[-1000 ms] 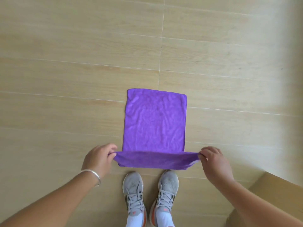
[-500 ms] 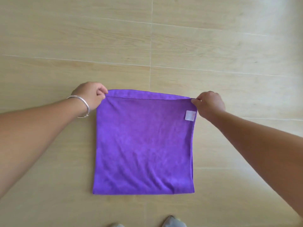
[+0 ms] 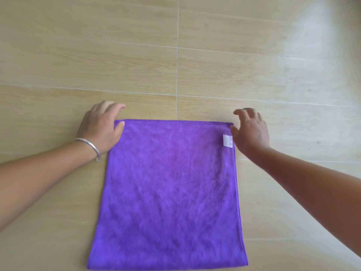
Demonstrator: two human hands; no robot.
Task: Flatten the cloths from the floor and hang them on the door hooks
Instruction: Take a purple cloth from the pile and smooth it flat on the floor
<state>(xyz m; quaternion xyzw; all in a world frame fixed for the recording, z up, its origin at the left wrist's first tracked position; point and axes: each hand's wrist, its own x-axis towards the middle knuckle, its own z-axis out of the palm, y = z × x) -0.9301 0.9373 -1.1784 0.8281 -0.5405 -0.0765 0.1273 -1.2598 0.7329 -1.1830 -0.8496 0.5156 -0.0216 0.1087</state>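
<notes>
Cloth: purple cloth, spread flat on the floor, faintly creased, white tag near its far right corner.
Left hand: fingers relaxed, thumb resting on the far left corner.
Right hand: fingers spread, holding nothing, beside the far right corner.
Bracelet: silver, left wrist.

A floor of pale wood-grain tiles with thin light grout lines fills the view, brighter toward two o'clock. A purple cloth lies spread flat on it from the centre down to six o'clock, a small white label at its two-o'clock corner.
</notes>
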